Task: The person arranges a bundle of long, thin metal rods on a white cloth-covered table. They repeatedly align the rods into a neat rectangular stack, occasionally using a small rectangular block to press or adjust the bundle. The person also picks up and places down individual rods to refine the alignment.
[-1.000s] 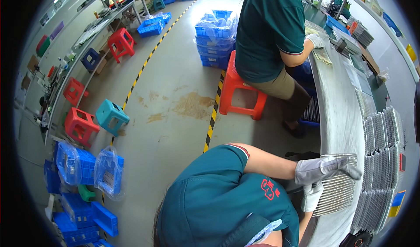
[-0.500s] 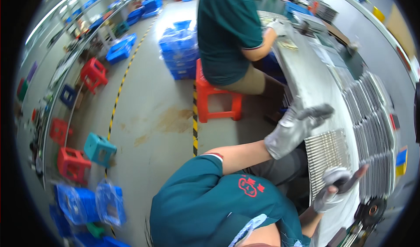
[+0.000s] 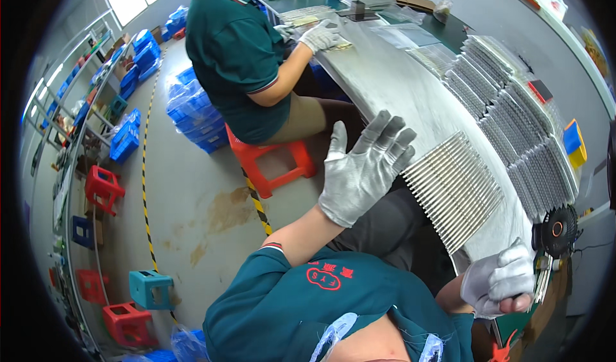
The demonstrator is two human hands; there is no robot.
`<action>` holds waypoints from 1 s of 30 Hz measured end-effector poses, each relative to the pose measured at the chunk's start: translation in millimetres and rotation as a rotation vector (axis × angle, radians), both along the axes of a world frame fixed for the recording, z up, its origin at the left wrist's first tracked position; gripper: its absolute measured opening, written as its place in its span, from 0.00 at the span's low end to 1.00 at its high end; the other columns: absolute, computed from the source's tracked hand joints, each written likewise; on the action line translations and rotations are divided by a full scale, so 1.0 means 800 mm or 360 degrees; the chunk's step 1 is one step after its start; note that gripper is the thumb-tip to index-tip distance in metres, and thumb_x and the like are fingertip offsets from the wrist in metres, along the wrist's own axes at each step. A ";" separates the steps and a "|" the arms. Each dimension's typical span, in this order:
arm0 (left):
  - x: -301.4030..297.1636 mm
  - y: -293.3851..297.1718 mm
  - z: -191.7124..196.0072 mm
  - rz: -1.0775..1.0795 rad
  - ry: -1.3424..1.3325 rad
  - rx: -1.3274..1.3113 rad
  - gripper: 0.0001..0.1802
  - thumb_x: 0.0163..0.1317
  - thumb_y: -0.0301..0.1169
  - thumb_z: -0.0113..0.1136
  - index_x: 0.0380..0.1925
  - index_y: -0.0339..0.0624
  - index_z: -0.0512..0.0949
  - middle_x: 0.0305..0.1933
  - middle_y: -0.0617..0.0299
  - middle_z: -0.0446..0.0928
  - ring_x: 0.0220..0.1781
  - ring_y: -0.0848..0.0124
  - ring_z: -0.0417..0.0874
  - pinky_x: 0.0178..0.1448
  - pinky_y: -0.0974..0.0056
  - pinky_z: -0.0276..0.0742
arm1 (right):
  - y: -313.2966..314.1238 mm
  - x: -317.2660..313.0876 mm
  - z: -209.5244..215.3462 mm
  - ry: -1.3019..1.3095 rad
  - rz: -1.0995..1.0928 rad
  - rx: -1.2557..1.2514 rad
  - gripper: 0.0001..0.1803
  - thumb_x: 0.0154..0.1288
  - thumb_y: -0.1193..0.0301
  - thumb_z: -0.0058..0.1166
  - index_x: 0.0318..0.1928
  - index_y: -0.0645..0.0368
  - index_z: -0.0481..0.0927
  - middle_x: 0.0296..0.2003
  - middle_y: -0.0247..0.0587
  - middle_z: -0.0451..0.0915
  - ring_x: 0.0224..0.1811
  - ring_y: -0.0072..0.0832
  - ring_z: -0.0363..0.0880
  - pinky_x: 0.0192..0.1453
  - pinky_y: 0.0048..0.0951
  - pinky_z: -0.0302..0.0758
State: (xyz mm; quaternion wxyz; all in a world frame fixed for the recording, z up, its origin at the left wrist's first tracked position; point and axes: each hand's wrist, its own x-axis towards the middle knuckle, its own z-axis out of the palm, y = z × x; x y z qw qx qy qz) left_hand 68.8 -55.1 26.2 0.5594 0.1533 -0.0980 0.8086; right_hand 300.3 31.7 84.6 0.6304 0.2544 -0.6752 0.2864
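My left hand, in a silvery-white glove, is raised left of a flat row of slim metallic rods. Its fingers are spread, palm showing, with nothing held. The rods lie side by side on the pale metal workbench. My right hand is at the bench's near right end, also gloved, with a bare fingertip sticking out. Its fingers are curled in, and whatever they may hold is hidden. It is apart from the rods.
Stacked ridged grey trays or rod layers line the bench's right side, with a small black fan nearer. A co-worker sits on a red stool at the far left of the bench. Blue crates stand behind.
The view has shifted, showing more of the bench. My left hand has turned palm up with fingers spread. My right hand has moved off the rods' near edge, and its fingers have curled.
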 end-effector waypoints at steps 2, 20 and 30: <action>-0.001 0.000 0.000 0.0001 -0.0048 -0.0077 0.39 0.68 0.62 0.31 0.64 0.43 0.67 0.65 0.55 0.67 0.70 0.56 0.62 0.76 0.52 0.52 | -0.014 -0.010 0.000 0.0271 -0.0376 -0.0485 0.18 0.71 0.60 0.47 0.50 0.61 0.74 0.18 0.23 0.68 0.20 0.18 0.64 0.27 0.26 0.62; 0.011 -0.002 -0.028 -0.0127 0.0187 0.0164 0.37 0.70 0.60 0.31 0.59 0.41 0.73 0.60 0.50 0.74 0.68 0.50 0.68 0.75 0.46 0.54 | -0.014 -0.084 -0.116 -0.2216 0.0080 -0.0519 0.22 0.60 0.53 0.56 0.45 0.58 0.79 0.33 0.43 0.82 0.36 0.43 0.82 0.40 0.39 0.77; 0.027 0.028 -0.053 -0.0223 0.0162 -0.0104 0.34 0.71 0.56 0.34 0.56 0.40 0.76 0.58 0.51 0.77 0.66 0.50 0.70 0.77 0.49 0.50 | -0.051 -0.102 -0.208 -0.2277 0.0465 -0.0429 0.16 0.64 0.56 0.56 0.37 0.56 0.84 0.32 0.42 0.84 0.37 0.38 0.84 0.43 0.35 0.79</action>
